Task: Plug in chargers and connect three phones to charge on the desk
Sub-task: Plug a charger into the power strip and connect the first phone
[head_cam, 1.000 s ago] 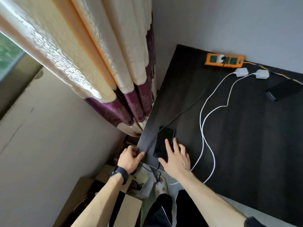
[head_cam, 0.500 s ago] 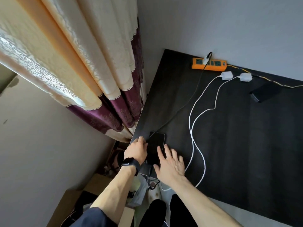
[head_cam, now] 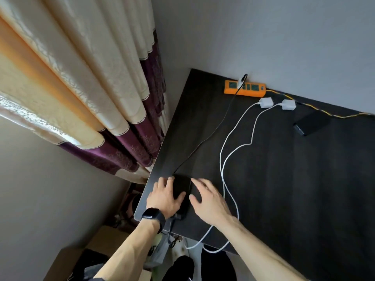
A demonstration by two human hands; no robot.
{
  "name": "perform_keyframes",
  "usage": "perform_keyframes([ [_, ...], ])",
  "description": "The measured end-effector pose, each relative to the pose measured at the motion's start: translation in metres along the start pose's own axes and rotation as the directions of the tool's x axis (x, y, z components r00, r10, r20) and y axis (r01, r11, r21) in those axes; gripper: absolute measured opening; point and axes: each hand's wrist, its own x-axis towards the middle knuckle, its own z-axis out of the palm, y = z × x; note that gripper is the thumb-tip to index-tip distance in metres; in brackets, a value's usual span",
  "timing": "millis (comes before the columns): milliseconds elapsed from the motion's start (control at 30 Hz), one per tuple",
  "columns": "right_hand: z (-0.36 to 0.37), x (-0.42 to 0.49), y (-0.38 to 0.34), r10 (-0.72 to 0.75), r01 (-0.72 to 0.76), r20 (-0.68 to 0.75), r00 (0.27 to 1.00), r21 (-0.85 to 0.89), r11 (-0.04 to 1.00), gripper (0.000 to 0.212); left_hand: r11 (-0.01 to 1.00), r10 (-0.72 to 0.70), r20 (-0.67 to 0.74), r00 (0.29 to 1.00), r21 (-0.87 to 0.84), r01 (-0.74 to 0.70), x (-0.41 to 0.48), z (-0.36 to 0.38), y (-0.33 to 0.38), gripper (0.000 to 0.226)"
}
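Observation:
A black phone lies flat near the front left corner of the dark desk. My left hand rests on its left side, thumb across the screen. My right hand lies just right of the phone with fingers spread, touching its edge. A thin dark cable runs from the phone's far end to a plug in the orange power strip at the wall. Two white chargers lie unplugged beside the strip, and their white cables trail off the front edge. A second black phone lies at the back right.
Cream and purple curtains hang left of the desk. Below the desk's front edge sit a cardboard box and some clutter on the floor. A yellow cord leads from the strip along the wall to the right.
My left hand has come up from the desk's corner onto the phone's left side. My right hand has stayed beside the phone. The camera has tilted, so the desk sits lower in view.

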Motion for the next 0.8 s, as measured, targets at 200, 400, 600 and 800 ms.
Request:
perform_keyframes([
  [200, -0.114, 0.106, 0.026, -0.038, 0.056, -0.437, 0.899, 0.029, 0.998, 0.041, 0.99, -0.122, 0.045, 0.992, 0.071, 0.119, 0.021, 0.0, 0.039, 0.088],
  [400, -0.188, 0.226, 0.068, 0.273, -0.303, -0.204, 0.94, -0.138, 0.943, 0.053, 0.979, -0.159, 0.001, 0.987, 0.129, 0.158, 0.043, -0.003, 0.047, 0.09],
  [600, -0.222, 0.294, 0.085, 0.324, -0.327, -0.057, 0.944, -0.257, 0.909, 0.07, 0.978, -0.167, 0.026, 0.986, 0.132, 0.162, 0.064, -0.009, 0.047, 0.097],
  [800, -0.231, 0.323, 0.093, 0.293, -0.284, -0.016, 0.956, -0.299, 0.911, 0.069, 0.977, -0.152, -0.005, 0.988, 0.152, 0.151, 0.062, -0.008, 0.045, 0.094],
])
